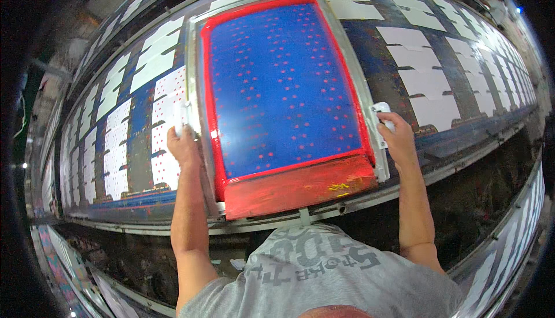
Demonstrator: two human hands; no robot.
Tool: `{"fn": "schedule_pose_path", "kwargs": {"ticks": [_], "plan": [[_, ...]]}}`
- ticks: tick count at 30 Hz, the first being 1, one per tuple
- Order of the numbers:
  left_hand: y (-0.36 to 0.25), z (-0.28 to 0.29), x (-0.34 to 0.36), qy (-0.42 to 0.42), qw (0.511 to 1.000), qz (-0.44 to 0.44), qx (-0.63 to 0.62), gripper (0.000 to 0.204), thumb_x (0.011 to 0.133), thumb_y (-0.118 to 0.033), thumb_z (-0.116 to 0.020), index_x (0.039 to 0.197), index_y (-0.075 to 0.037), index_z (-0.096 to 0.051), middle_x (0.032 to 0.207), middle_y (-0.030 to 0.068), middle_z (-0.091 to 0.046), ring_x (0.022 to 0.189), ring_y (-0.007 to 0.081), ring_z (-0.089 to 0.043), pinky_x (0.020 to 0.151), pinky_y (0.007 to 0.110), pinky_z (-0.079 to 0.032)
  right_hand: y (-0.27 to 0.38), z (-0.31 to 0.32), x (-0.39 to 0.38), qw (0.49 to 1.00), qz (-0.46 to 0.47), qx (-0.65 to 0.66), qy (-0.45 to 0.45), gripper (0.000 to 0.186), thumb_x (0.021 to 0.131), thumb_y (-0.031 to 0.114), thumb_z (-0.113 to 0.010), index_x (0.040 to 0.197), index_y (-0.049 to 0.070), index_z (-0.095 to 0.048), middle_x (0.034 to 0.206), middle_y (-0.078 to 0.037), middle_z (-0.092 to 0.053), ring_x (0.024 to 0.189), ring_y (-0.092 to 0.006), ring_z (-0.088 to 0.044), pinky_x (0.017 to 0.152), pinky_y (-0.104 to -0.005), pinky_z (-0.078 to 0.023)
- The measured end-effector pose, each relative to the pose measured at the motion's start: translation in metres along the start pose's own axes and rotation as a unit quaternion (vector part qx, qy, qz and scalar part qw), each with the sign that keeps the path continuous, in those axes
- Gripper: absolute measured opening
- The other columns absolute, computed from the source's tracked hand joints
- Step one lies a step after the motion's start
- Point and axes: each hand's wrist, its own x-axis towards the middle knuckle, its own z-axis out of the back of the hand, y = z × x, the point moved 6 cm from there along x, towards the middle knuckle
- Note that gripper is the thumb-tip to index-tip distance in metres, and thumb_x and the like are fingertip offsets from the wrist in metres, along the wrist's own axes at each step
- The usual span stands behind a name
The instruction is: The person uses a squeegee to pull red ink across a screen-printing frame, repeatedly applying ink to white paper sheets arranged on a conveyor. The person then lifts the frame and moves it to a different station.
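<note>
In front of me lies a screen printing frame (346,66) with a blue mesh (266,87) dotted in red. Wet red ink (209,110) lines the mesh along its sides and far end. Across the near end is a flat board (300,188) smeared red, with a yellow streak. My left hand (184,146) is closed around a white handle (183,113) on the frame's left side. On the right side, my right hand (397,136) grips a second white handle (382,108), its fingers wrapped round it.
A long printing table (370,46) stretches away to both sides. White cut fabric pieces (419,69) lie on it in rows on the right. To the left, fabric pieces (117,150) carry red dots. A metal rail (457,165) runs along the near edge.
</note>
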Motion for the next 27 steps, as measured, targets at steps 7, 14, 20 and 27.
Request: {"fn": "schedule_pose_path", "kwargs": {"ticks": [7,14,20,27], "plan": [[-0.015,-0.037,-0.036,-0.014,0.999,-0.005,0.046,0.020,0.093,-0.010,-0.072,0.107,0.004,-0.073,0.094,0.0107,-0.074,0.081,0.0165,-0.066,0.074,0.036,-0.054,-0.047,0.037,0.011,1.000,-0.006,0.019,0.009,0.034,0.099,0.013,-0.072,0.131,0.000,-0.073,0.122,-0.007,-0.074,0.105,-0.0158,-0.068,0.091,-0.0316,-0.053],[-0.002,-0.056,-0.051,0.008,0.998,0.060,-0.026,0.020,0.092,-0.008,-0.072,0.109,0.003,-0.072,0.090,0.0083,-0.073,0.076,0.0150,-0.066,0.070,0.035,-0.055,-0.069,0.055,0.011,0.996,-0.057,0.066,0.031,0.036,0.101,0.015,-0.072,0.134,-0.001,-0.071,0.123,-0.009,-0.073,0.102,-0.0141,-0.067,0.085,-0.0311,-0.054],[-0.002,-0.055,-0.053,-0.010,1.000,-0.004,0.017,0.019,0.096,-0.009,-0.073,0.110,0.003,-0.072,0.089,0.0078,-0.072,0.075,0.0155,-0.067,0.068,0.033,-0.054,-0.073,0.061,0.006,0.996,-0.053,0.055,0.043,0.032,0.101,0.009,-0.069,0.133,0.001,-0.072,0.124,-0.009,-0.074,0.107,-0.0165,-0.068,0.095,-0.0345,-0.053],[0.007,-0.049,-0.056,-0.024,0.998,0.015,0.052,0.024,0.094,-0.014,-0.073,0.111,0.003,-0.073,0.091,0.0182,-0.076,0.079,0.0249,-0.072,0.075,0.042,-0.056,-0.072,0.063,-0.002,0.998,0.032,-0.044,0.026,0.036,0.098,0.008,-0.071,0.133,0.001,-0.072,0.119,-0.004,-0.072,0.096,-0.0103,-0.059,0.084,-0.0285,-0.047]]}}
